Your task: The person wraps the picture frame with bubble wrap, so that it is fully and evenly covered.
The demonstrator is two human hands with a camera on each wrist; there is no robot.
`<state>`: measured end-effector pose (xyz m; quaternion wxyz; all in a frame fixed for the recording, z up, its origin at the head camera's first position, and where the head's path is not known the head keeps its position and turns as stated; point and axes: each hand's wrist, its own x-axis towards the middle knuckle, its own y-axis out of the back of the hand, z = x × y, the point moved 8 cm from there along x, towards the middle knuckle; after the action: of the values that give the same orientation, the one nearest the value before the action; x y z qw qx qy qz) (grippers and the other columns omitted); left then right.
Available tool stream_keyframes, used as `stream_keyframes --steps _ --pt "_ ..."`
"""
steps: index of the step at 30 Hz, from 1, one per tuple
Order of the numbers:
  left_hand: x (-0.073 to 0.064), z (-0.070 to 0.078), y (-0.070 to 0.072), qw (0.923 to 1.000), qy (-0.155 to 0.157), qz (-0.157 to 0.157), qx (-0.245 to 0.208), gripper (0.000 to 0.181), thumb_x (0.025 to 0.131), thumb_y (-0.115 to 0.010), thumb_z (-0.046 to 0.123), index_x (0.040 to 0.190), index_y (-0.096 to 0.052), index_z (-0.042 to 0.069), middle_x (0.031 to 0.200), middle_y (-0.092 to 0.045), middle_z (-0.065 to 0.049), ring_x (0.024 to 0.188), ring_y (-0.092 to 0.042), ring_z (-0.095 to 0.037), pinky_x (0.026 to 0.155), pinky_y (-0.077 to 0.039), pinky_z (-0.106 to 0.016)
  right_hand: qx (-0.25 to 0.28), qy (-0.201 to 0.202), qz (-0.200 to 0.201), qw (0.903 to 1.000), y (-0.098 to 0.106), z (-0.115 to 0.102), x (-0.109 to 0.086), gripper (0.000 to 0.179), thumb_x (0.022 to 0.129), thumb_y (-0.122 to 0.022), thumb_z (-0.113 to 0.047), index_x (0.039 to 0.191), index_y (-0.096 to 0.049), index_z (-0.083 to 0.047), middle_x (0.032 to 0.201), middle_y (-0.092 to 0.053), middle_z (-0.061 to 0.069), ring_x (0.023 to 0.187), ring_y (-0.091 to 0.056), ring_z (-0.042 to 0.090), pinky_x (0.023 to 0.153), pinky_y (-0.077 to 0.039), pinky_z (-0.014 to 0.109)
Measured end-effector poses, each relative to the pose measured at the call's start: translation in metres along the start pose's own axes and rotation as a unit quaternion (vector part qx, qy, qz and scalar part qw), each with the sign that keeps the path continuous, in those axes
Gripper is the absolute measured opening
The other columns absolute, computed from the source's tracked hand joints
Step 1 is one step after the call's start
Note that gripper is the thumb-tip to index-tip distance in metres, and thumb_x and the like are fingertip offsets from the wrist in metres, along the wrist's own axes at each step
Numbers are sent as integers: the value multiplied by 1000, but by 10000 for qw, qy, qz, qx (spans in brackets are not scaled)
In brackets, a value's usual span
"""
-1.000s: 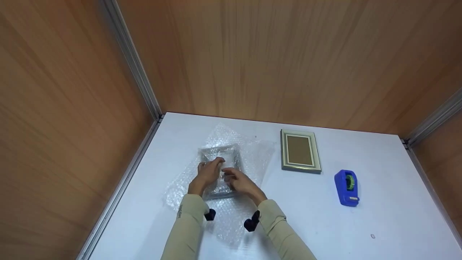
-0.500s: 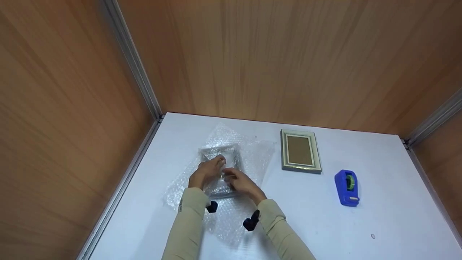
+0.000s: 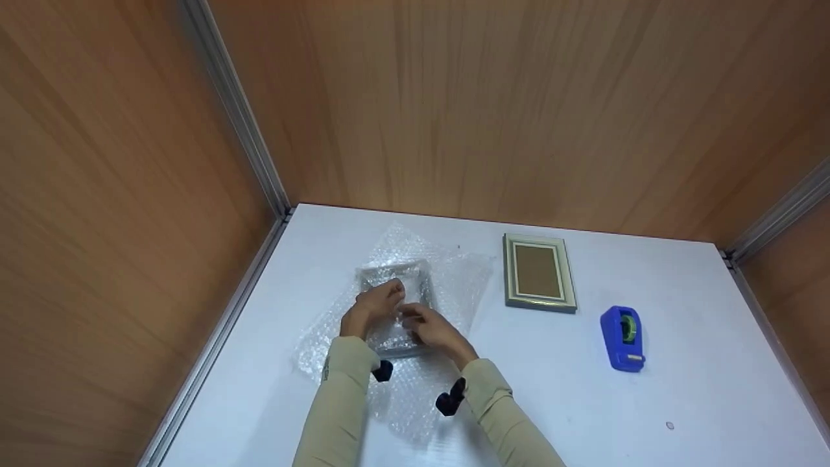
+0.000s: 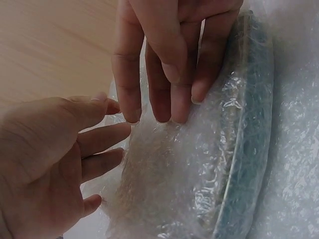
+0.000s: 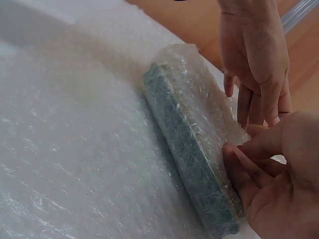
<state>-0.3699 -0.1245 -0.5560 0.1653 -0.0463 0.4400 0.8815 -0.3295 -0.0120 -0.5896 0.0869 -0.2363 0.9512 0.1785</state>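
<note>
A rectangular frame [image 5: 192, 149] with a grey-green side lies wrapped in clear bubble wrap [image 3: 395, 415]. My left hand [image 3: 376, 308] is over the left half of the package, its thumb and index fingertip meeting at the film in the left wrist view. Across from it, my right hand [image 3: 441, 331] reaches in from the right. Its fingertips pinch the film close to the left hand in the right wrist view. Both hands hide the middle of the package and part of the overlapping film.
Right of the wrap lies a second picture frame [image 3: 538, 271], pale green with a brown centre. A blue tape dispenser [image 3: 624, 339] with a green roll stands farther right. Wooden panels [image 3: 493, 117] rise behind and beside the white table [image 3: 583, 415].
The left hand has shifted slightly, its wrist turning over a little and its thumb tucking out of sight in the head view. The right hand and the package stay nearly still.
</note>
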Motion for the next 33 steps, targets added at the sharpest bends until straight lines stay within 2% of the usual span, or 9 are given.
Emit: stream_keyframes --steps 7,12,16,20,26,33 --pt "2 -2 2 9999 19 125 84 15 101 -45 24 98 -56 14 84 -58 -1 80 -54 -21 92 -38 -55 -96 -84 73 9999 1 1 0 34 98 -51 -12 131 -55 -10 120 -61 10 93 -59 18 75 -50 28" --pt "5 -6 2 9985 70 433 332 14 100 -48 23 90 -54 16 81 -57 -1 80 -55 -22 93 -36 -59 180 -181 41 9997 0 4 1 35 97 -52 -13 132 -53 -8 126 -59 12 104 -59 21 85 -51 33" --pt "9 -8 3 9953 59 746 613 14 99 -51 24 89 -56 16 80 -62 -2 82 -60 -25 92 -39 -58 480 -328 7 9983 0 5 1 39 97 -52 -14 135 -51 -8 132 -55 12 109 -59 22 90 -51 35" --pt "10 -8 3 9912 64 1019 843 13 98 -53 26 91 -59 16 84 -67 -3 86 -64 -28 89 -42 -55 650 -406 135 9970 1 6 2 39 95 -55 -12 133 -53 -5 125 -59 14 99 -61 19 83 -52 30" --pt "9 -5 5 9854 22 1336 1051 12 95 -58 27 89 -62 17 86 -70 -4 87 -66 -30 85 -45 -54 665 -445 573 9951 3 5 4 34 90 -55 -4 123 -59 0 114 -63 13 83 -58 13 69 -49 23" --pt "8 -3 7 9743 -168 1830 1300 11 91 -64 27 86 -66 17 83 -72 -1 81 -67 -29 79 -46 -49 879 -624 948 9896 2 7 5 27 93 -51 -4 119 -59 -1 100 -62 10 73 -59 13 60 -49 22"
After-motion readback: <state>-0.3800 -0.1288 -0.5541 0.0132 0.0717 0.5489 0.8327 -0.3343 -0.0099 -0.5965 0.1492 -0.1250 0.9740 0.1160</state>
